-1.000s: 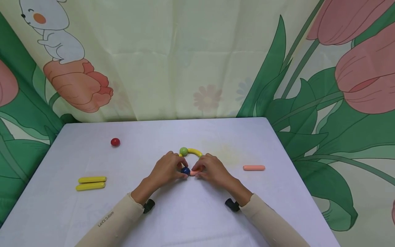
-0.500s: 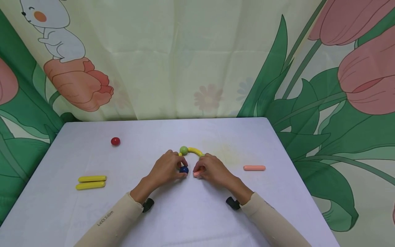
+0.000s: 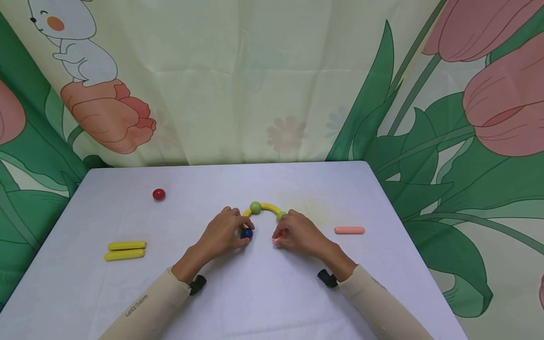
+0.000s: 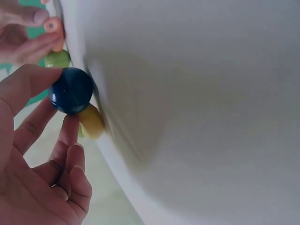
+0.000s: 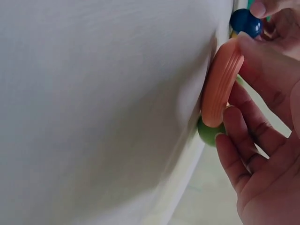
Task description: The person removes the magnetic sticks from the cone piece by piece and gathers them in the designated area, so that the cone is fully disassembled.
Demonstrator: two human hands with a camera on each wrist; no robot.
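Note:
My left hand (image 3: 224, 230) pinches a shiny blue ball (image 4: 71, 91) between thumb and fingertips, at the near left end of a chain of toy pieces. A yellow rod (image 4: 92, 121) adjoins that ball. At the top of the chain sits a green ball (image 3: 255, 207), followed by a curved yellow rod (image 3: 271, 207) and a second green ball (image 3: 281, 216). My right hand (image 3: 301, 232) holds a curved orange rod (image 5: 221, 84) with ridges along its side, the second green ball at its far end. Between the blue ball and the orange rod's near end is a gap.
Two straight yellow rods (image 3: 125, 250) lie side by side on the left of the white-covered table (image 3: 272, 302). A red ball (image 3: 159, 194) sits toward the back left. One straight orange rod (image 3: 350, 230) lies to the right. A printed curtain (image 3: 212, 94) hangs behind the table.
The blue ball and the orange rod's end, together at first, have come apart. My left hand has moved left and my right hand right, so the chain now spreads open at the near side.

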